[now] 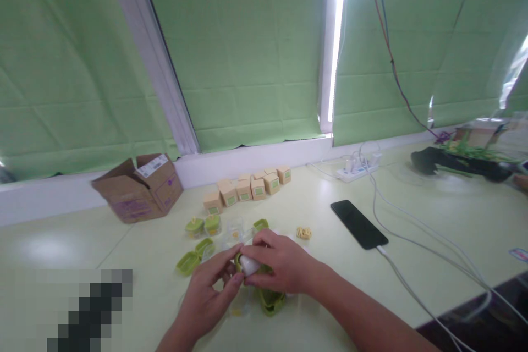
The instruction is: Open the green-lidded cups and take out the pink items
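Note:
Both my hands meet low in the middle of the pale green table [433, 214]. My right hand [284, 264] is closed over a small white object [248, 265]. My left hand [208, 291] pinches the same object from the left with thumb and fingertips. A green lidded case [270, 301] lies open under my hands. Just beyond them sit several small green cases [204, 225] and clear plastic pieces [234, 231]. A small yellow item [304, 232] lies to the right of them.
A row of small tan boxes [247, 187] stands behind the cases. An open cardboard box [140, 187] lies at the back left. A black phone [358, 224] on a white cable lies to the right, with a power strip [357, 169] and a plant [466, 157] beyond.

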Demonstrator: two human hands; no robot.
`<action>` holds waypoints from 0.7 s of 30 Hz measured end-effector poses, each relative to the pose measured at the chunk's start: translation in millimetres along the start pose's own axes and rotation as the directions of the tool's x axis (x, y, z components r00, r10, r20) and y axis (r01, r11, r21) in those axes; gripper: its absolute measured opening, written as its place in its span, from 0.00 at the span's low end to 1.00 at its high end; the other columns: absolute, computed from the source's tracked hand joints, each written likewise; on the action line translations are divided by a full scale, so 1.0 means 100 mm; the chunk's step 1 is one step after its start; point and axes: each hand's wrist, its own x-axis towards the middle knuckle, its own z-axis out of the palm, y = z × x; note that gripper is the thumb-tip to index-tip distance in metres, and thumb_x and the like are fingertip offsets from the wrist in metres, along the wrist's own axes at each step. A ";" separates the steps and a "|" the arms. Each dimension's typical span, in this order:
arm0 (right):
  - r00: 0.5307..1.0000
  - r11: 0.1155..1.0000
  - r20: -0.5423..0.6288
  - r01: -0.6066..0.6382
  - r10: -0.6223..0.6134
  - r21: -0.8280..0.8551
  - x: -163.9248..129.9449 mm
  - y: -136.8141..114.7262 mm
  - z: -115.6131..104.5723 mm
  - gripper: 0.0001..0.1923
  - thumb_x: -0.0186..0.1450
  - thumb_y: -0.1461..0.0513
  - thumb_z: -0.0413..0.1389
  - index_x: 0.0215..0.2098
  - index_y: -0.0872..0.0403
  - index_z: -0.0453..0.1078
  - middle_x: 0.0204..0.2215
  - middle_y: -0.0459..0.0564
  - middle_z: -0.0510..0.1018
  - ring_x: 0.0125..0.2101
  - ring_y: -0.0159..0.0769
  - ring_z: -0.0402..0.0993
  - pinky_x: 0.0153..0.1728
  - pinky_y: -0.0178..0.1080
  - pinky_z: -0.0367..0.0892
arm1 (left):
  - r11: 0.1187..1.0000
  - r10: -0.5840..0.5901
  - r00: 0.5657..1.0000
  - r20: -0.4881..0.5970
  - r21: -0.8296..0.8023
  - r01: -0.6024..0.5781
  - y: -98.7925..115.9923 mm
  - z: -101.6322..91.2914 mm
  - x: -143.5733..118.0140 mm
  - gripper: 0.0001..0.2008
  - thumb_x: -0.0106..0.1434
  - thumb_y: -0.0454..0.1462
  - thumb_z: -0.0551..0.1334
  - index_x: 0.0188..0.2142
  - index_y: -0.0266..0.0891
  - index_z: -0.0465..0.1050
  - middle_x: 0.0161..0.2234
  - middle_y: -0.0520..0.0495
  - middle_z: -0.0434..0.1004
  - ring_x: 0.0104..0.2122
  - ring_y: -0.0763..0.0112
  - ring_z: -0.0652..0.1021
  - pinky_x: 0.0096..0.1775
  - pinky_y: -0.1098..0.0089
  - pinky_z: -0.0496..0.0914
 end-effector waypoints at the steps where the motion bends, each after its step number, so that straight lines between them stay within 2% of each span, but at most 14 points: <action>1: 1.000 0.999 0.003 0.022 -0.022 -0.035 0.00 0.01 0.02 0.23 0.63 0.50 0.55 0.51 0.53 0.67 0.37 0.52 0.69 0.35 0.35 0.67 0.35 0.36 0.67 | 0.999 -0.027 1.000 0.004 -0.023 0.027 0.00 0.01 0.00 0.18 0.62 0.37 0.58 0.51 0.36 0.70 0.28 0.49 0.77 0.24 0.74 0.76 0.29 0.74 0.73; 4: 0.998 0.992 0.006 0.057 -0.057 -0.111 -0.01 0.02 0.04 0.22 0.63 0.49 0.54 0.50 0.53 0.67 0.38 0.51 0.70 0.34 0.35 0.67 0.34 0.36 0.66 | 0.996 -0.056 0.998 0.018 -0.064 0.057 0.00 0.03 0.01 0.18 0.61 0.36 0.59 0.52 0.37 0.71 0.27 0.50 0.78 0.23 0.75 0.76 0.28 0.75 0.73; 10: 0.994 0.976 -0.014 0.102 -0.106 -0.194 0.00 0.01 0.05 0.27 0.64 0.45 0.51 0.52 0.53 0.64 0.41 0.53 0.72 0.37 0.37 0.70 0.34 0.37 0.67 | 0.997 -0.042 0.999 0.030 -0.057 0.044 0.06 0.05 0.04 0.19 0.60 0.34 0.59 0.51 0.38 0.72 0.23 0.52 0.77 0.20 0.75 0.76 0.25 0.77 0.72; 21: 0.989 0.969 0.005 0.144 -0.146 -0.200 0.03 -0.01 0.03 0.22 0.67 0.47 0.48 0.48 0.56 0.65 0.38 0.52 0.74 0.35 0.35 0.71 0.33 0.36 0.67 | 1.000 0.007 1.000 -0.005 0.014 -0.007 0.06 0.05 0.04 0.17 0.59 0.34 0.58 0.48 0.37 0.74 0.21 0.53 0.77 0.18 0.77 0.75 0.24 0.78 0.72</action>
